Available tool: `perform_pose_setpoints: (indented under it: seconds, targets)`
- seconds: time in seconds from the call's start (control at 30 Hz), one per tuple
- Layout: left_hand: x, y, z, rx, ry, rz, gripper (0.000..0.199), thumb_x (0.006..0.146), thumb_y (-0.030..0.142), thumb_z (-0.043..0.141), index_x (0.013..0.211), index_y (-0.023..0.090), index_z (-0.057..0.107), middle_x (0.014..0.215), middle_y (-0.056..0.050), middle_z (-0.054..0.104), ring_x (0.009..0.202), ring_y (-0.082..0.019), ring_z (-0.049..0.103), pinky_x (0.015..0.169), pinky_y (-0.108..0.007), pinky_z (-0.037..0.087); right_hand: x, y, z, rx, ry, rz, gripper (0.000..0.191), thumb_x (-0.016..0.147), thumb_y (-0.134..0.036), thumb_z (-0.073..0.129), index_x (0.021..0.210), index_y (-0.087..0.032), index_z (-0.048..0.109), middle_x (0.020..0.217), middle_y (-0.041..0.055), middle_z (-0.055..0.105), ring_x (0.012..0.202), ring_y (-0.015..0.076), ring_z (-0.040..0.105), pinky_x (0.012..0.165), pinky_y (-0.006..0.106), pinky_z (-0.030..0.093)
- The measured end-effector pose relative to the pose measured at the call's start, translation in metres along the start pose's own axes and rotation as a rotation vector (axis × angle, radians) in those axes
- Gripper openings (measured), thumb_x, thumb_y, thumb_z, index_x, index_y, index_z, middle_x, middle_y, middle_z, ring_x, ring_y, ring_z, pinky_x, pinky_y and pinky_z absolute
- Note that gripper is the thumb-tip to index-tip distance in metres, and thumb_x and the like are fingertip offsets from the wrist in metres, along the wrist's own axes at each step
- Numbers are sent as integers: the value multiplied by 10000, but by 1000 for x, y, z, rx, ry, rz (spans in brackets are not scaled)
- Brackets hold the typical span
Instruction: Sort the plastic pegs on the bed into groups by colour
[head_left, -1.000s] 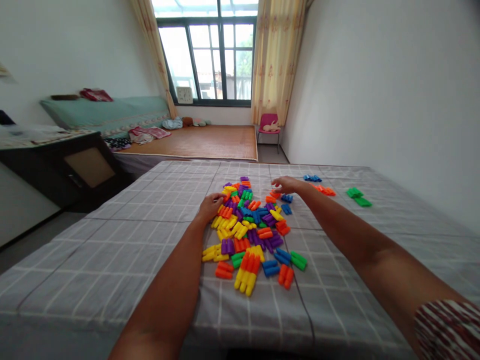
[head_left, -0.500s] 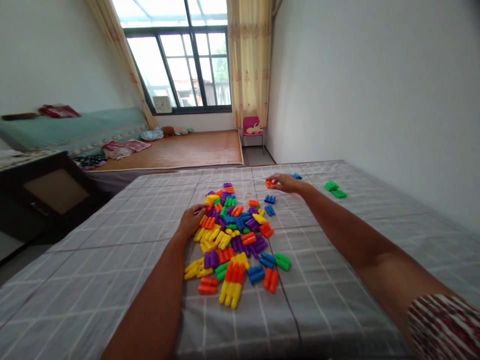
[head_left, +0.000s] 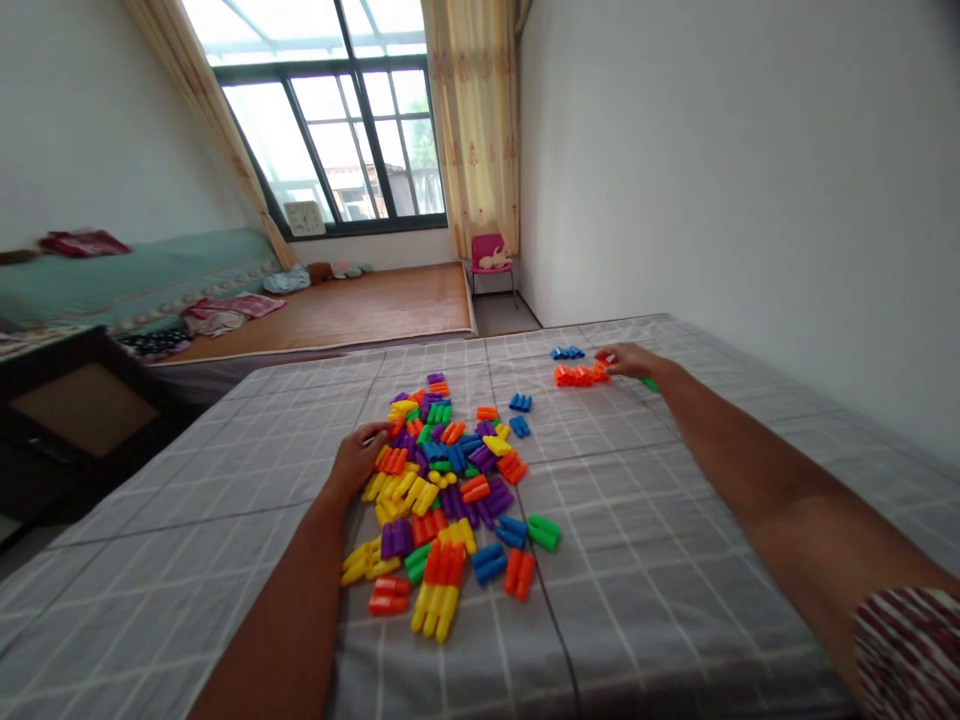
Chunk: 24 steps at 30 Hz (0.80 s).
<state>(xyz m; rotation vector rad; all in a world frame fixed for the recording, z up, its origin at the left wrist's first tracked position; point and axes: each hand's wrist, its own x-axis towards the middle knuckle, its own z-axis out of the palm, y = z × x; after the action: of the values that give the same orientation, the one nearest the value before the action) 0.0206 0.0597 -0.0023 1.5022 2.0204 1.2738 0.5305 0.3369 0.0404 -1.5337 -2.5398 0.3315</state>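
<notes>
My right hand (head_left: pixel 628 358) is at the far right part of the bed, its fingers pinched on an orange block at the right end of a row of orange blocks (head_left: pixel 574 376). Behind that row lies a short row of blue blocks (head_left: pixel 568 353). A green block (head_left: pixel 649 384) shows partly from under my right wrist. My left hand (head_left: pixel 361 452) rests at the left edge of a mixed pile of plastic blocks (head_left: pixel 457 455), fingers closed round an orange block (head_left: pixel 395 428). An orange and yellow joined piece (head_left: pixel 439 590) lies at the pile's near end.
A grey checked sheet (head_left: pixel 225 520) lies under the blocks. Two blue blocks (head_left: pixel 520 402) sit between the pile and the orange row. Beyond are a brown mat (head_left: pixel 360 305), a pink chair (head_left: pixel 489 258) and a dark cabinet (head_left: pixel 82 400). A white wall stands at the right.
My right hand has moved right, and the orange row shows beside it in front of the blue blocks. My left hand stays by the pile. The view has shifted slightly.
</notes>
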Motion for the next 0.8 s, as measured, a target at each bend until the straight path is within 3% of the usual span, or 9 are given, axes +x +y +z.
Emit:
perform_pose_setpoints:
  seconds: [0.2,0.43,0.67,0.8]
  targets:
    - [-2,2,0,-14,3,-16,377,684,481,597,905,204,724,981,-51,751,977,-260,668,890,-349,514,2,-4,8,9,-1,-35,431,701,-177,670,1132,-188,689,1178,81,687,914,196,682,859,302,515]
    - [0,-3,1,-9,2,3,371,679,496,604,890,220,735,990,-40,751,989,-256,661,912,-349,500,3,2,8,24,25,-33,651,619,-171,723,1260,-222,622,1218,85,667,895,216,680,810,316,528]
    - [-1,-2,1,13,-9,30,378,712,453,577,917,178,734,1005,-71,747,977,-250,665,913,-350,498,2,-2,10,-67,-43,-82,590,626,-131,691,1213,-184,654,1242,90,654,1115,263,610,960,348,465]
    - [0,-2,3,2,-10,29,370,723,444,580,928,176,734,1003,-69,748,977,-247,665,912,-350,499,-1,-31,-2,-117,50,-89,587,654,-147,694,1237,-190,637,1257,106,642,1121,274,601,970,368,452]
